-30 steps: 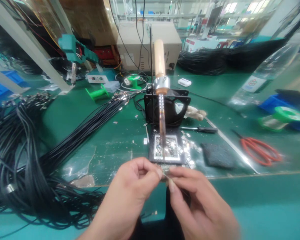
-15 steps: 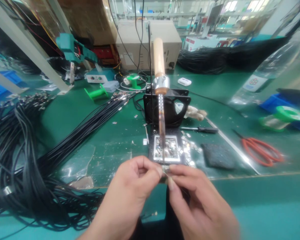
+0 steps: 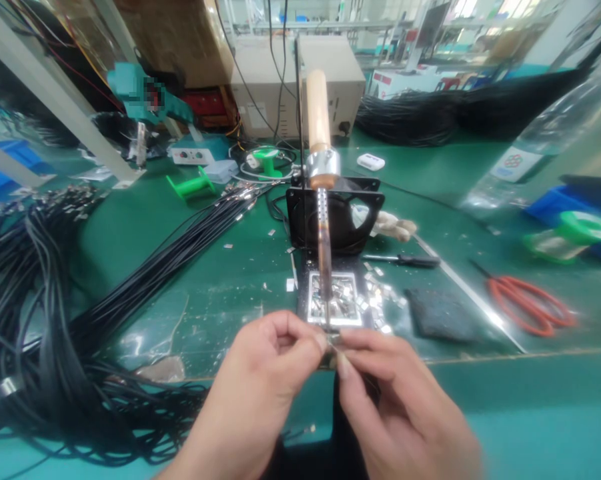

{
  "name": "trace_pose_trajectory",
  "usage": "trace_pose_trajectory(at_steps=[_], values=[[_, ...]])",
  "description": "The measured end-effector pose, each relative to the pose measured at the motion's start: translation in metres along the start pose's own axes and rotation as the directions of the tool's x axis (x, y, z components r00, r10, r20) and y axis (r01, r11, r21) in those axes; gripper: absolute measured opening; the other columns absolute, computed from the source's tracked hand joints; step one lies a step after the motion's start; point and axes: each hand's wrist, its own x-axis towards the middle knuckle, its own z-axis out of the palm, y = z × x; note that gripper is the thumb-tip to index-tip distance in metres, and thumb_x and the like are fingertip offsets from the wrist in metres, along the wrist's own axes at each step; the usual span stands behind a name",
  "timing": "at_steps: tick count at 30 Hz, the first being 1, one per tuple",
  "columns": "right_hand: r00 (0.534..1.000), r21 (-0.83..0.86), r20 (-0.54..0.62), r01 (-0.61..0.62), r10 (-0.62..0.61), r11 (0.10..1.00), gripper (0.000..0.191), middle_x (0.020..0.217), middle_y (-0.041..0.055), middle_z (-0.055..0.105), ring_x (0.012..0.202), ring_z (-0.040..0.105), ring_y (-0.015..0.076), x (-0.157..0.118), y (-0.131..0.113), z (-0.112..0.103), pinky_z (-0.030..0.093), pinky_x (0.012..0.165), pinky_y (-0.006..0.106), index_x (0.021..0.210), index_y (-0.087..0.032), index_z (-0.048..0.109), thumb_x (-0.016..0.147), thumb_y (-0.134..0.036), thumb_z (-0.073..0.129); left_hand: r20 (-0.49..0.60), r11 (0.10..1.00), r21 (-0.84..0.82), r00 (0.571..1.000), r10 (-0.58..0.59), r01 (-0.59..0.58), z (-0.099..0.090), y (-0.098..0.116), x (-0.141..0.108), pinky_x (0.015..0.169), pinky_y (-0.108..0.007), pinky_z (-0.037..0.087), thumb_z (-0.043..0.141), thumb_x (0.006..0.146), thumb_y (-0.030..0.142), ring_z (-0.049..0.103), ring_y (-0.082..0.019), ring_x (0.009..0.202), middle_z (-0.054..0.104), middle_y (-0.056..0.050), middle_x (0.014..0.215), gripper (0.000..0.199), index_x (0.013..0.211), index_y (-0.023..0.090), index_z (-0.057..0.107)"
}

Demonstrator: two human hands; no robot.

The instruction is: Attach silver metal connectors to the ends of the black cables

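A wooden-handled soldering iron (image 3: pixel 320 127) is held upright in a stand, its tip pointing down between my hands. My left hand (image 3: pixel 275 367) is closed in a pinch just left of the tip; whatever it grips is too small and hidden to make out. Opposite it, my right hand (image 3: pixel 395 387) pinches a thin silvery wire (image 3: pixel 333 347) close under the tip. The fingertips of both hands almost meet there. Right behind them lies a white-rimmed tray (image 3: pixel 309 300) of small metal pieces.
Black cable bundles (image 3: pixel 65 300) cover the left side. Behind the tray stands a black fan frame (image 3: pixel 333 220). Loose metal pieces, a screwdriver (image 3: pixel 410 261), a dark pad (image 3: pixel 440 313) and orange-handled scissors (image 3: pixel 530 307) lie to the right. A plastic bottle (image 3: pixel 525 153) stands farther back.
The view has shifted very slightly. Both hands keep the same pinch beneath the iron's tip, with no clear movement.
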Motion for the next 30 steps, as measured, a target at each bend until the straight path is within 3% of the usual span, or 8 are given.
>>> trace_pose_trajectory(at_steps=[9,14,18,23,30], values=[[0.997,0.007,0.073,-0.01,0.01,1.0,0.011,0.102,0.0043,0.078,0.091,0.077,0.0118,-0.0016,0.0076,-0.0007,0.063,0.085,0.017,0.091,-0.019,0.072,0.089,-0.009,0.068,0.014,1.0,-0.018,1.0,0.015,-0.015,-0.0008,0.0015,0.0007,0.072,-0.021,0.048,0.074,0.08,0.019,0.049,-0.006,0.058,0.065,0.004,0.069,0.015,0.068,0.017,0.065],[0.997,0.015,0.069,-0.019,0.018,1.0,0.011,0.102,0.0042,0.078,0.091,0.077,0.0118,0.0,0.0068,0.0002,0.062,0.085,0.017,0.091,-0.019,0.072,0.09,-0.009,0.068,0.014,0.999,-0.02,0.999,0.038,-0.037,-0.0005,0.0027,0.0031,0.073,-0.021,0.048,0.075,0.08,0.018,0.051,-0.006,0.058,0.064,0.004,0.067,0.015,0.067,0.017,0.066],[0.998,0.013,0.053,-0.03,0.029,0.999,0.011,0.102,0.0042,0.078,0.09,0.077,0.0121,0.0017,0.0047,0.0023,0.063,0.084,0.018,0.09,-0.019,0.073,0.09,-0.01,0.068,0.01,0.999,-0.011,0.999,0.04,-0.04,-0.0004,0.0021,0.0043,0.074,-0.021,0.049,0.075,0.08,0.019,0.048,-0.006,0.056,0.059,0.006,0.061,0.015,0.067,0.018,0.067],[0.999,0.009,0.034,-0.003,0.003,1.0,0.011,0.099,0.0034,0.078,0.089,0.077,0.0099,0.0034,0.0047,0.0013,0.061,0.087,0.015,0.088,-0.019,0.072,0.089,-0.008,0.068,0.009,0.999,-0.01,0.999,0.044,-0.044,-0.001,0.0024,0.0043,0.075,-0.021,0.05,0.073,0.08,0.017,0.037,-0.005,0.049,0.041,0.01,0.05,0.015,0.066,0.018,0.067],[1.0,0.019,-0.011,-0.008,0.008,1.0,0.012,0.096,0.0031,0.079,0.087,0.077,0.007,0.0065,0.0015,0.0015,0.058,0.089,0.009,0.085,-0.017,0.073,0.088,-0.008,0.067,0.006,0.999,-0.008,0.999,0.045,-0.045,-0.0014,0.003,0.0047,0.073,-0.021,0.05,0.072,0.079,0.017,0.029,-0.004,0.047,0.038,0.011,0.051,0.013,0.067,0.018,0.067]])
